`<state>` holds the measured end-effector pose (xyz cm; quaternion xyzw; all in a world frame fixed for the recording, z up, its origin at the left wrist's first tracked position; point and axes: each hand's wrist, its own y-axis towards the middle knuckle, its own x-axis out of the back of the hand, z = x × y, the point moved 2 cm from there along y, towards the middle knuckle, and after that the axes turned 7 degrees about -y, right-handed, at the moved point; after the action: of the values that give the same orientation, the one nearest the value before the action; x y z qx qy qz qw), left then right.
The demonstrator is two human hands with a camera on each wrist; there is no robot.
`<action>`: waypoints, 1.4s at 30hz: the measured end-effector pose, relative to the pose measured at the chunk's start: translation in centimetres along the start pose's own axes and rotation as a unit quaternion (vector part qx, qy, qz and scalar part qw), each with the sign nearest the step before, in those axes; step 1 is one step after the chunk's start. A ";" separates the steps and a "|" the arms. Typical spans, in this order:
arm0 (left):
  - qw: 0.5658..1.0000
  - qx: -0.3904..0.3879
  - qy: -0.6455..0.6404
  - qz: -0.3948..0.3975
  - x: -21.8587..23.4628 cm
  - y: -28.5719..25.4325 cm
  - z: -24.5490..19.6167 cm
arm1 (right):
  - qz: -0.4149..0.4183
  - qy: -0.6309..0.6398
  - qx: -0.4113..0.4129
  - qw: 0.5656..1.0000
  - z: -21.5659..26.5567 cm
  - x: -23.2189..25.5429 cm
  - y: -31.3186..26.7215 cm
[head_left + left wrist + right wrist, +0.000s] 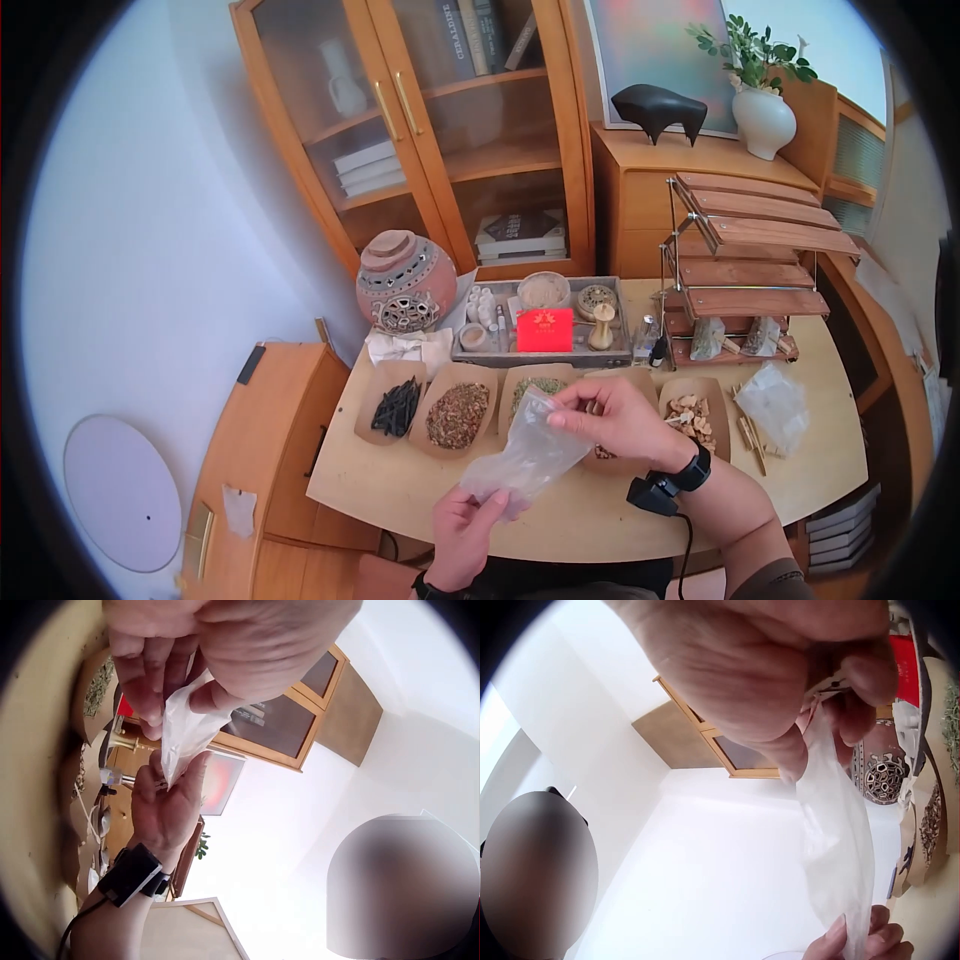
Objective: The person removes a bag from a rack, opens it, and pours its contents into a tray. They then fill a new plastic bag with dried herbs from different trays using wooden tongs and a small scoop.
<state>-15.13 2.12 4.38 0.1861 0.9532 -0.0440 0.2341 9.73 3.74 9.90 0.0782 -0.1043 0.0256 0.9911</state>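
Note:
A sheer whitish pouch [530,450] stretches between both hands above the front of the table. My left hand [465,530] pinches its lower left end between thumb and fingers. At the upper right end, my right hand [620,420] grips it near the top edge, where a cord-like band shows at the fingers in the right wrist view. The pouch [836,840] looks flat and thin there. Below the hands, paper trays hold dark sticks [397,405], a reddish-brown dried mix [457,415], green dried herbs [530,388] and tan chips [690,418]. The right forearm partly covers the trays.
Behind the trays stands a grey tray [625,355] with bowls, small bottles and a red packet [545,330]. A patterned clay jar [405,280] is at the back left. A wooden rack [750,270] with filled pouches stands right, near another sheer pouch [775,405] and brass-coloured tools [750,435].

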 end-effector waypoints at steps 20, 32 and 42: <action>0.997 -0.068 0.036 -0.021 -2.0 -0.8 -0.8 | -0.096 0.003 0.034 0.995 1.8 3.4 -0.8; 0.999 -0.017 -0.028 0.001 -2.0 -1.4 -1.2 | -0.088 -0.001 0.045 0.995 1.1 3.3 -0.5; 0.984 -0.039 0.174 0.001 -2.9 -1.1 -1.0 | -0.031 -0.008 0.033 0.999 2.2 5.0 -0.7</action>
<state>-13.60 0.31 6.56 0.1826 0.9802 0.0260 0.0716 14.21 2.83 12.98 0.1145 -0.1088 -0.0027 0.9874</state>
